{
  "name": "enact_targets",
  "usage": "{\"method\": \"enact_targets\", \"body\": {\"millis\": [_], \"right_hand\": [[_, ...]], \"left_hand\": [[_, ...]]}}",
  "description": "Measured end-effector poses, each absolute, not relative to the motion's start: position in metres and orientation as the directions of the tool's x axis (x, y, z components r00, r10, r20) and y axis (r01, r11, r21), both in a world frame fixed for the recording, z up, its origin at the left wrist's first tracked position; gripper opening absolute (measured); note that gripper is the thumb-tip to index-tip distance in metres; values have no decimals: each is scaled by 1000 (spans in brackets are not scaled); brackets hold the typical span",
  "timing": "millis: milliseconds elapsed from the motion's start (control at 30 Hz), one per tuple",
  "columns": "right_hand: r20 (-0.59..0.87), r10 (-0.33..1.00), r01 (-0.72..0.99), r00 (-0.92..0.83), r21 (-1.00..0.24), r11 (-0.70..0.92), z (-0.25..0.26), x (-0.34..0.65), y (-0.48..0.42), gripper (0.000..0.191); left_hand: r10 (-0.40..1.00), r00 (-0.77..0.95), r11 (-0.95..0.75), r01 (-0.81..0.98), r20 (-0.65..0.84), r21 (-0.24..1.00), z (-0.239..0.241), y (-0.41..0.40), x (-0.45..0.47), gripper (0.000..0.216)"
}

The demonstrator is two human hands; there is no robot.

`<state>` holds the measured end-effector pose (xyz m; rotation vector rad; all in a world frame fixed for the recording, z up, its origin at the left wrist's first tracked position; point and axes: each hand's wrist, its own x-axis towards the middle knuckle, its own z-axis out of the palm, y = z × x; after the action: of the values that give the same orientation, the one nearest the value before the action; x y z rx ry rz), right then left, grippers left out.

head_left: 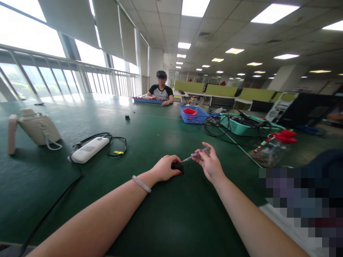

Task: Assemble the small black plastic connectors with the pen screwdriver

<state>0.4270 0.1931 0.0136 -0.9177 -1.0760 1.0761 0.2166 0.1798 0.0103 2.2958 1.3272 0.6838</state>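
Two foreground hands [166, 168] [211, 165], one screwdriver [195, 155], one held black part [177, 166]; one red-lidded jar [273, 152], one blue basket [191, 118]

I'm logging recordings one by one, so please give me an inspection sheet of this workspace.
Surface: green tabletop, reflecting window light.
Job's things: small black part; screwdriver-like tool, its tip at the part.
Clutter: white device, blue basket, teal basket, red-lidded jar.
Hands: left hand grips the black part; right hand holds the tool.
Cables: black cable from the white device toward the near edge; tangled cables by the teal basket.
Surroundings: person at the far side, windows, ceiling lights.
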Motion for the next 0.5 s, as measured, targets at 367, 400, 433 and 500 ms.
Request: {"method": "enact_targets", "body": {"millis": [367, 400, 433, 500], "right_hand": [[181, 968, -217, 173, -952, 217, 12, 429, 194, 53], [173, 969, -221, 176, -952, 210, 13, 429, 194, 53], [164, 971, -225, 176, -953, 202, 13, 429, 194, 52], [151, 973, -234, 172, -954, 189, 13, 430, 195, 49]], "left_hand": [[873, 441, -476, 676, 209, 563, 10, 180, 217, 35], [872, 442, -477, 676, 208, 562, 10, 180, 217, 35], [872, 442, -477, 676, 208, 562, 10, 180, 216, 35], [872, 442, -477, 675, 210, 562, 11, 179, 216, 35]]}}
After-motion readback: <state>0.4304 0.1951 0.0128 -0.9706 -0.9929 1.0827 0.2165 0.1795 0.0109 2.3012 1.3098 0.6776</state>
